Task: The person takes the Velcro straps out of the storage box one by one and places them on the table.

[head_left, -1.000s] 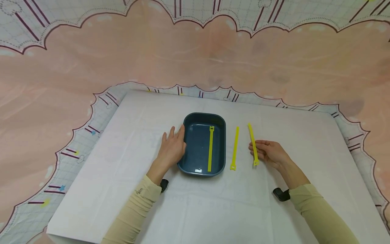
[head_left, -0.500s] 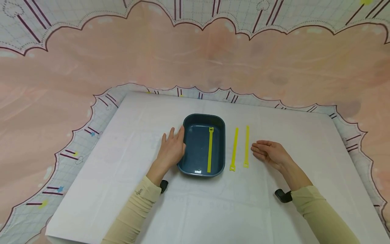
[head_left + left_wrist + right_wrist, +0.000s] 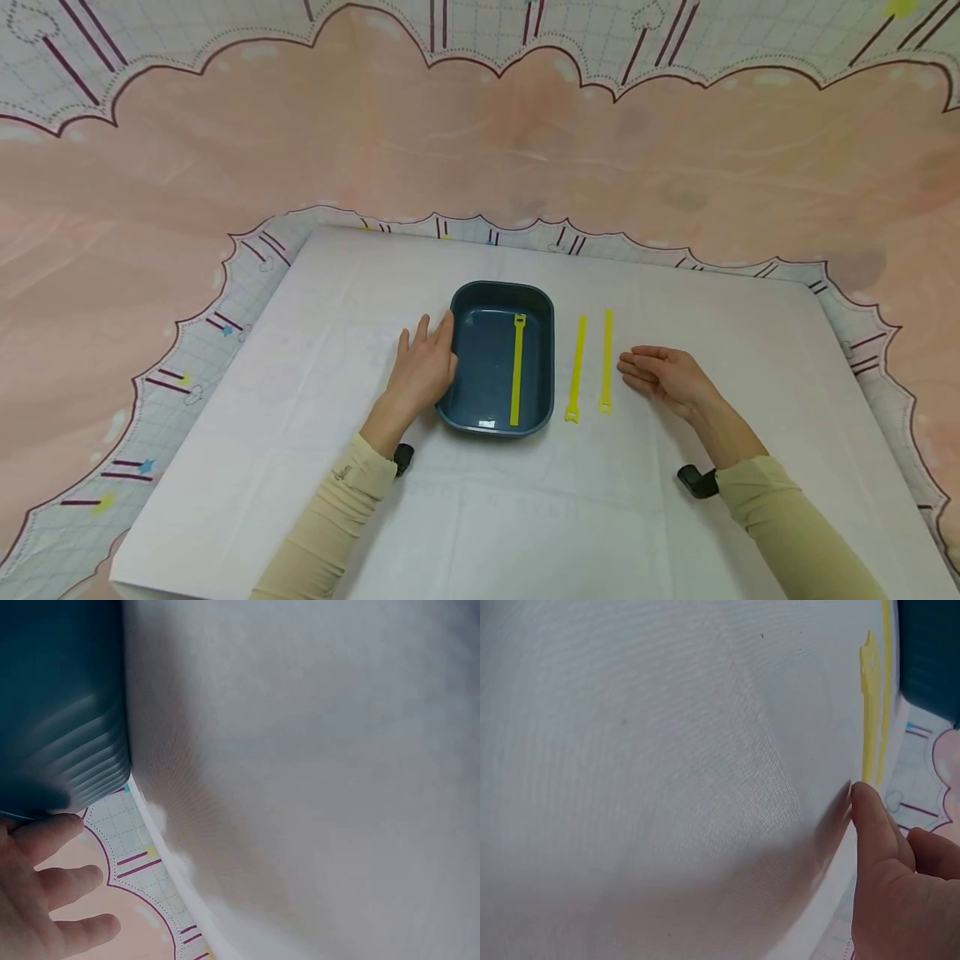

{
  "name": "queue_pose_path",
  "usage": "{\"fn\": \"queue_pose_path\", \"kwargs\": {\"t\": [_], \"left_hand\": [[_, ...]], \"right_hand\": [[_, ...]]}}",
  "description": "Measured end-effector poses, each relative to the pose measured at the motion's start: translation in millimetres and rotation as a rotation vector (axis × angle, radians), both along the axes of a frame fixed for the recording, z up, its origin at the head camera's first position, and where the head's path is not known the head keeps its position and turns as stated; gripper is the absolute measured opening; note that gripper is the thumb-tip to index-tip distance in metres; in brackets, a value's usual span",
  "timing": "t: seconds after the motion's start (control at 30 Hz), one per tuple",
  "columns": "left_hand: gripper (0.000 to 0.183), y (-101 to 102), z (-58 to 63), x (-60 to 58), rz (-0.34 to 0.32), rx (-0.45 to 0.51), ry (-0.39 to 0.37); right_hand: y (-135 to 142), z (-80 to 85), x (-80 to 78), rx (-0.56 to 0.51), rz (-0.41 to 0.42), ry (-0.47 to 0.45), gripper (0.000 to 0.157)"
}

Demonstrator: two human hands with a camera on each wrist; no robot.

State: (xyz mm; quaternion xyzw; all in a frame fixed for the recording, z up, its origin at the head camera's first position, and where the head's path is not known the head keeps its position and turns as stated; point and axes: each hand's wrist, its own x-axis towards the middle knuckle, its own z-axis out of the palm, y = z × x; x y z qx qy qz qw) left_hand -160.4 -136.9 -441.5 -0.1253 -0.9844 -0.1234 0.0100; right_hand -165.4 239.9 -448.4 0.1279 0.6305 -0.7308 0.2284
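My left hand [image 3: 422, 367] rests against the left side of a dark blue plastic tray [image 3: 468, 417], its fingers spread. In the left wrist view those fingers touch the outer wall of the tray [image 3: 67, 697]; the thumb is hidden there. A yellow cable tie [image 3: 517, 371] with a slotted head lies lengthwise inside, right of the middle. To the right of the tray, two more yellow ties lie side by side: an inner tie [image 3: 577, 367] and an outer tie [image 3: 607, 360]. Just right of the outer one, my right hand [image 3: 666, 375] holds nothing, fingers loosely bent.
A white cloth-covered table [image 3: 495, 525] bears everything. Beyond its far and side edges hangs or lies a pink patterned sheet [image 3: 480, 150]. Dark wrist cameras show below each hand, such as the right camera [image 3: 697, 482].
One second ago my right hand held the outer tie, tilted. It was let go and now lies straight on the table beside the other tie. My left hand and the tray stay put.
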Motion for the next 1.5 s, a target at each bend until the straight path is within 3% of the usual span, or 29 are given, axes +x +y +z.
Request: {"fn": "queue_pose_path", "kwargs": {"t": [0.33, 1.0, 1.23, 1.5], "left_hand": [[0.057, 0, 0.4, 0.0, -0.004, 0.003, -0.001], [0.059, -1, -1.8, 0.5, -0.008, 0.000, 0.005], [0.059, -1, -2.1, -0.4, -0.004, -0.009, -0.007], [0.059, 0, -2.7, 0.7, -0.004, -0.005, -0.008]], "right_hand": [[-4, 3.2, -3.8, 0.045, 0.009, 0.028, 0.055], [-19, 25.6, -15.4, -0.049, 0.008, 0.039, 0.061], [-35, 38.9, -20.4, -0.054, 0.041, 0.063, 0.063], [-56, 49.3, -26.3, 0.063, 0.138, 0.141, 0.055]]}}
